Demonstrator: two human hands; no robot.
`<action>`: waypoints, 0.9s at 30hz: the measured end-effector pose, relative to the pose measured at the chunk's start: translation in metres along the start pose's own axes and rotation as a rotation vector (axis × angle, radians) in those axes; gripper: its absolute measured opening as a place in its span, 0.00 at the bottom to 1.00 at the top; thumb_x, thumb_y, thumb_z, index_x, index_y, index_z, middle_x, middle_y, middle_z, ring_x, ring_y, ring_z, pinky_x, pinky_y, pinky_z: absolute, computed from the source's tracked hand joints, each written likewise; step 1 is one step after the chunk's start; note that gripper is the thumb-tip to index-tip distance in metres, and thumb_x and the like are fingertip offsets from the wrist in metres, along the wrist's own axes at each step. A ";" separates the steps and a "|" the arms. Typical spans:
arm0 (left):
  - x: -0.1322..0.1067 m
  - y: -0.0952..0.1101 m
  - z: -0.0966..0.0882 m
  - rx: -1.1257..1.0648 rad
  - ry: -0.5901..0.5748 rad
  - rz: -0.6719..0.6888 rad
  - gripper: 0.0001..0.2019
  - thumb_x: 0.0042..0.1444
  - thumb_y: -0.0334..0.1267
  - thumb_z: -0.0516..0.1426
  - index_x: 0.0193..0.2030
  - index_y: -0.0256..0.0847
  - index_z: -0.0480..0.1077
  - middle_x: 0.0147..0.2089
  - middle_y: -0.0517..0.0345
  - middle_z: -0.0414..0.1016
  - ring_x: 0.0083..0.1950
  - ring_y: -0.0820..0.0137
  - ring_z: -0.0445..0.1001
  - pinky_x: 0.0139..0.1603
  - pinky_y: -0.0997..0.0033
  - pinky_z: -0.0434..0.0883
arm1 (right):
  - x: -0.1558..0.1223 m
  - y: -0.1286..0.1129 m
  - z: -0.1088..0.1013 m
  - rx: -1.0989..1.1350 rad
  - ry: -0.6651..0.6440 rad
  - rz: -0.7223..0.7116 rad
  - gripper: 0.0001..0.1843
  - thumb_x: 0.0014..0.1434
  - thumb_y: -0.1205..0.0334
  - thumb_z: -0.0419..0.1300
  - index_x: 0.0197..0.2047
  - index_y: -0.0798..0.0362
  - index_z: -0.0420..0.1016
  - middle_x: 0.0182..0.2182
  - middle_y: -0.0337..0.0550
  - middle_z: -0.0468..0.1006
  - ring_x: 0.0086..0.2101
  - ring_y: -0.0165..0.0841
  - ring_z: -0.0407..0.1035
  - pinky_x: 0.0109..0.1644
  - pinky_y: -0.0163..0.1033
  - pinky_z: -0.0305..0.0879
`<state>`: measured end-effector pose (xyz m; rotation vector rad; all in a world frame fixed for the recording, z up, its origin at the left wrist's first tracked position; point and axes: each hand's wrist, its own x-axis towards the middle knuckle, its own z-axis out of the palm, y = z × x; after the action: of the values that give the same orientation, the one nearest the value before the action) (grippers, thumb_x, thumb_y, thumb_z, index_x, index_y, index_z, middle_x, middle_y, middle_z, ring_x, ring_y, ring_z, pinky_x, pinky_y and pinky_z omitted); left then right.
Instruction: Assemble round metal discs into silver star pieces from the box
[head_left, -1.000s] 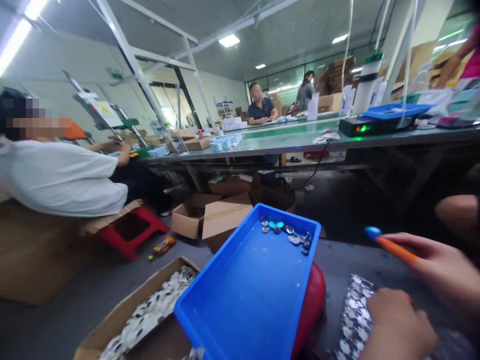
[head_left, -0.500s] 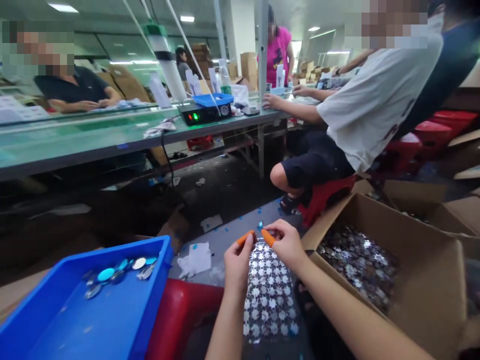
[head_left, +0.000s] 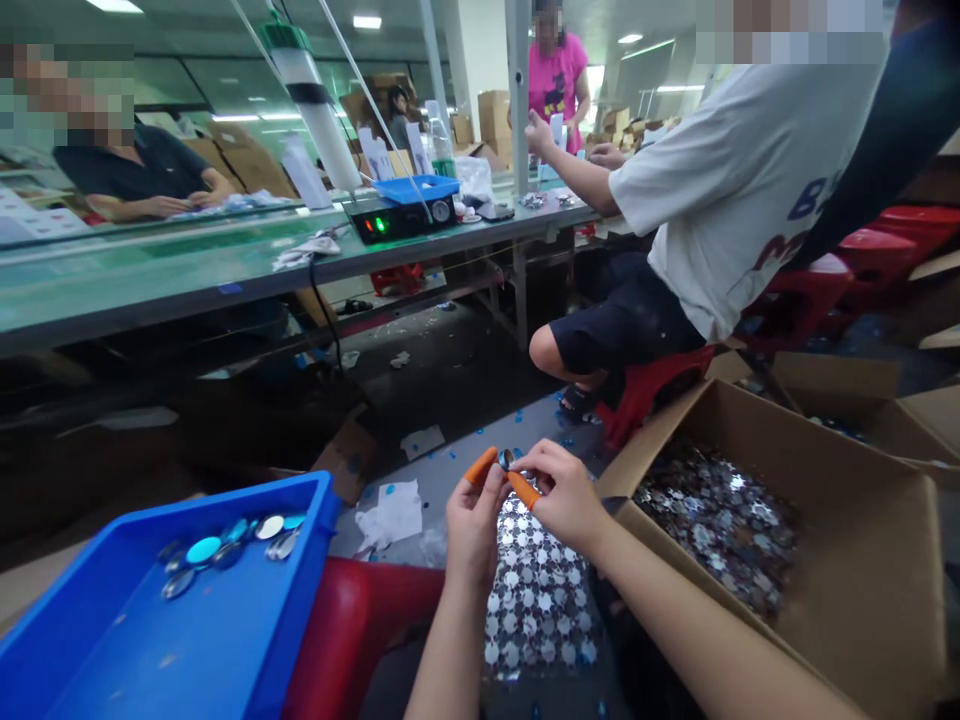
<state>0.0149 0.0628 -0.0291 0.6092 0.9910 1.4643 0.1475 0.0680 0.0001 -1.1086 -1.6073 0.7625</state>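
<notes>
My left hand [head_left: 472, 515] pinches a small round metal disc [head_left: 505, 459] with a dark rim, tilted up between thumb and orange-covered forefinger. From the right, my right hand [head_left: 561, 495] has its bent fingers at the same disc; its thumb wears an orange finger cover [head_left: 523, 490]. Whether those fingers grip the disc or only touch it is hard to make out. Below both hands lies a sheet of silver star-edged pieces [head_left: 536, 610] in rows. A blue tray [head_left: 225, 640] at my left holds several round discs [head_left: 203, 550], some with blue faces.
At my right stands an open cardboard box [head_left: 847, 600] with loose silver star-shaped pieces [head_left: 720, 520]. A red stool [head_left: 367, 620] is beside the tray. Ahead runs a long workbench [head_left: 247, 270] with a black control box [head_left: 405, 220]. A co-worker in a white shirt [head_left: 720, 190] sits close by.
The small blue bit at my right fingertips no longer shows, and a round disc is now visible between my hands. My hands have come closer together. The seated co-worker's hand has risen from the bench.
</notes>
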 end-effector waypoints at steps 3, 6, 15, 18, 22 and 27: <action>-0.002 0.005 -0.003 -0.014 -0.039 -0.023 0.28 0.47 0.46 0.72 0.54 0.39 0.75 0.53 0.45 0.79 0.56 0.58 0.77 0.60 0.60 0.73 | -0.001 -0.004 0.002 0.019 -0.032 -0.013 0.07 0.57 0.68 0.63 0.38 0.52 0.82 0.31 0.41 0.70 0.24 0.26 0.56 0.26 0.34 0.53; -0.001 0.007 -0.009 0.018 -0.036 0.003 0.27 0.48 0.46 0.71 0.54 0.38 0.75 0.53 0.44 0.79 0.57 0.57 0.76 0.61 0.58 0.72 | -0.001 -0.003 0.004 0.082 -0.082 0.024 0.07 0.57 0.65 0.63 0.38 0.53 0.82 0.33 0.42 0.72 0.24 0.25 0.56 0.26 0.33 0.54; -0.012 0.013 -0.017 0.548 -0.034 0.433 0.21 0.56 0.45 0.66 0.54 0.40 0.75 0.53 0.46 0.78 0.53 0.58 0.77 0.58 0.58 0.74 | 0.007 0.007 0.007 0.423 -0.163 0.484 0.18 0.52 0.53 0.69 0.41 0.57 0.82 0.29 0.40 0.76 0.24 0.24 0.58 0.26 0.31 0.53; -0.015 0.017 -0.020 0.814 -0.078 0.633 0.16 0.58 0.41 0.64 0.53 0.43 0.77 0.52 0.48 0.78 0.53 0.58 0.77 0.58 0.58 0.73 | 0.008 0.006 0.005 0.446 -0.151 0.616 0.19 0.48 0.52 0.70 0.37 0.58 0.82 0.20 0.35 0.69 0.20 0.22 0.51 0.22 0.31 0.45; -0.010 0.017 -0.026 0.923 -0.139 0.721 0.16 0.57 0.39 0.64 0.53 0.46 0.77 0.50 0.50 0.79 0.52 0.58 0.76 0.59 0.57 0.71 | 0.009 0.008 0.004 0.535 -0.149 0.745 0.18 0.44 0.52 0.71 0.31 0.58 0.79 0.15 0.30 0.60 0.18 0.21 0.46 0.20 0.31 0.40; -0.022 0.023 -0.029 0.912 -0.074 0.641 0.15 0.56 0.41 0.66 0.50 0.46 0.79 0.47 0.50 0.80 0.46 0.59 0.78 0.52 0.60 0.74 | 0.011 0.015 0.002 0.559 -0.051 0.797 0.19 0.38 0.53 0.71 0.31 0.58 0.78 0.13 0.28 0.58 0.16 0.21 0.47 0.20 0.31 0.39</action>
<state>-0.0178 0.0363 -0.0199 1.7505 1.4808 1.4466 0.1491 0.0838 -0.0101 -1.2931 -0.8473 1.6473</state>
